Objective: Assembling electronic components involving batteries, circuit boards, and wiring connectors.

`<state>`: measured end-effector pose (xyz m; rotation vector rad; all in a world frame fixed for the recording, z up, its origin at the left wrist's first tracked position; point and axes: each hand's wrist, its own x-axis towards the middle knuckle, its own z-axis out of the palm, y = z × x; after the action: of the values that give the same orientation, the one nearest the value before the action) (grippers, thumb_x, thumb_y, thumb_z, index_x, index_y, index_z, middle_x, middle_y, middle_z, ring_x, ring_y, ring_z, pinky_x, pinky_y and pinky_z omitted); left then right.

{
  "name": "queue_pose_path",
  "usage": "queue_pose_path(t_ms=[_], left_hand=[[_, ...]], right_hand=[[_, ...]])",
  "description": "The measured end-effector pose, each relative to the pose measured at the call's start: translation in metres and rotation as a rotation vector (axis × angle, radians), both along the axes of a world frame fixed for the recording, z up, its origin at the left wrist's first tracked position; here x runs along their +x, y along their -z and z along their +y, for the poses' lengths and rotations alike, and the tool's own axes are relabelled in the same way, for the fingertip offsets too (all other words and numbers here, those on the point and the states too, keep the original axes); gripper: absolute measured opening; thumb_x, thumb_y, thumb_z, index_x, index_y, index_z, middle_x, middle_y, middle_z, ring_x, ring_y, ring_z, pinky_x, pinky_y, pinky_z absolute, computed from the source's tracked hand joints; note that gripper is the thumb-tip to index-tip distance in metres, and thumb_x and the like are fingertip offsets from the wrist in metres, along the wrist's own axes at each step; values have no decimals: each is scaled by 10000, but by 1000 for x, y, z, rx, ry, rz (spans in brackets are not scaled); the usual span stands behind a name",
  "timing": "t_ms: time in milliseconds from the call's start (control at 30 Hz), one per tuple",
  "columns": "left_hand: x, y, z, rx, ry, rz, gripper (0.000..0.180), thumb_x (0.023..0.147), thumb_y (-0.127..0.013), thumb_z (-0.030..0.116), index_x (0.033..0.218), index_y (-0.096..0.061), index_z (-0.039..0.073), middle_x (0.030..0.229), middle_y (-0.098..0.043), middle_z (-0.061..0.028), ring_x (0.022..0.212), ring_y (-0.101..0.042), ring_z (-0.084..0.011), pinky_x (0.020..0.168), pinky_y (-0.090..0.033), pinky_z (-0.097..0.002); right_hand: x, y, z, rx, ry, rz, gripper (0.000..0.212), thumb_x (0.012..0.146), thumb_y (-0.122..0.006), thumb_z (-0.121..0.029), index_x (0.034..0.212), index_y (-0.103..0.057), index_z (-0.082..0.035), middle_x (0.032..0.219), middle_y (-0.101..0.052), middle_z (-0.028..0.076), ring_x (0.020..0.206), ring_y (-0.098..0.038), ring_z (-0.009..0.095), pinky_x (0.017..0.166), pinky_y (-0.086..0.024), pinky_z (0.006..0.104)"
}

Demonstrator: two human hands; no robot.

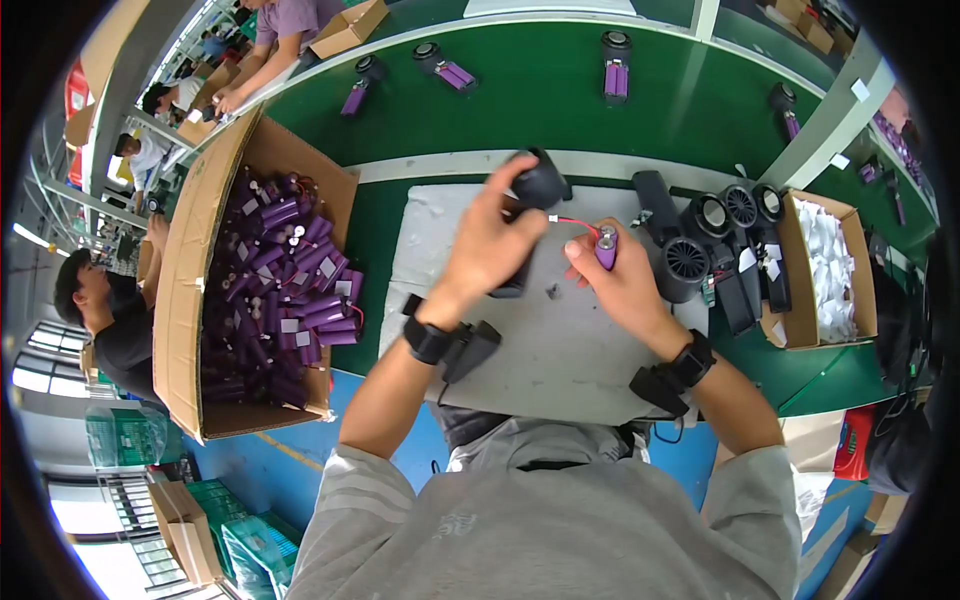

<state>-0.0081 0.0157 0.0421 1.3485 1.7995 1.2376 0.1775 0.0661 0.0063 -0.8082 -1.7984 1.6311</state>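
Note:
My left hand (487,248) is wrapped round a black handheld device housing (543,180), its rounded head pointing away from me and its lower part partly hidden by the fingers. In my right hand (630,288) I grip a purple battery pack (606,250), held by thumb and fingers with its end up. A red wire with a white connector (553,218) stretches from the pack toward the housing; whether the connector touches it I cannot tell. Both hands are above a grey mat (560,350), where a small dark bit (553,291) lies.
A cardboard box (180,300) of purple battery packs stands at left. Several black device housings (738,290) lie at right, beside a carton (865,290) of white packets. Beyond a pale rail, devices with purple packs (616,75) sit on a green surface (530,110). Other people work at left.

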Motion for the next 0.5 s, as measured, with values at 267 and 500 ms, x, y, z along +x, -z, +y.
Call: queue_pose_path(t_ms=[267,500], left_hand=[[16,16,22,-19,262,-10,571,858,-690,78,1381,-468,138,839,-591,-46,774,-590,-117,665,-476,-273],[-21,19,11,-125,432,-190,570,771,-715,-65,1282,-547,122,885,-636,-65,739,-591,-99,670,-495,-276]], right_hand=[[5,11,11,242,113,-94,256,799,-743,-119,903,-520,-46,707,-540,31,602,-473,130,550,-416,283],[1,11,5,400,98,-182,267,726,-711,-37,924,-533,-41,705,-509,85,595,-487,197,581,-440,311]])
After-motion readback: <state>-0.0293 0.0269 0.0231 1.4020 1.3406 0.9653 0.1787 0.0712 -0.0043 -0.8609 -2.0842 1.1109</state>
